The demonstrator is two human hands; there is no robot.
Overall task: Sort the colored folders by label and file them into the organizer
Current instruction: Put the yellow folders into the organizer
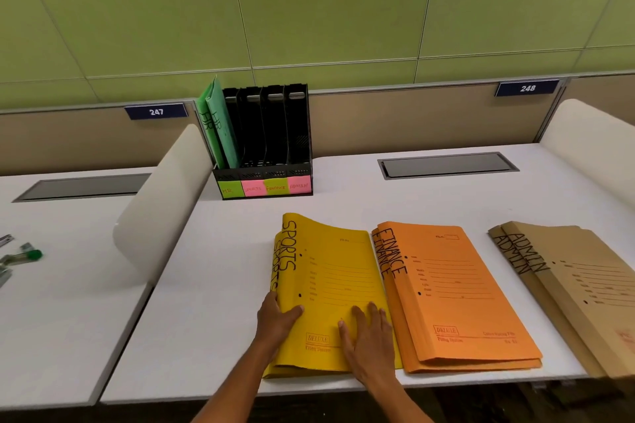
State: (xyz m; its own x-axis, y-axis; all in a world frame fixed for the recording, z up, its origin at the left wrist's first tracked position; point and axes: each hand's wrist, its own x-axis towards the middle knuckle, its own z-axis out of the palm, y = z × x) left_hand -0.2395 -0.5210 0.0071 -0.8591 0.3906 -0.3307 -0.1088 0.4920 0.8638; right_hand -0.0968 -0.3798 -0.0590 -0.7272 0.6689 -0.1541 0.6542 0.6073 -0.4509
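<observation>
The left hand [276,318] has its grip on the spine edge of the top yellow card folder marked SPORTS [330,288], thumb over the cover and fingers tucked beneath, while the right hand [369,343] lies flat and open on the cover. The pair of yellow folders sits at the near edge of the white bench [213,268]. Thin card like this looks light and floppy, so I would take both by the spine. Right of them lie orange FINANCE folders [457,295] and brown ADMIN folders [567,285]; far off stands the black slotted organizer [271,134], green HR folders [220,127] in its left slot
</observation>
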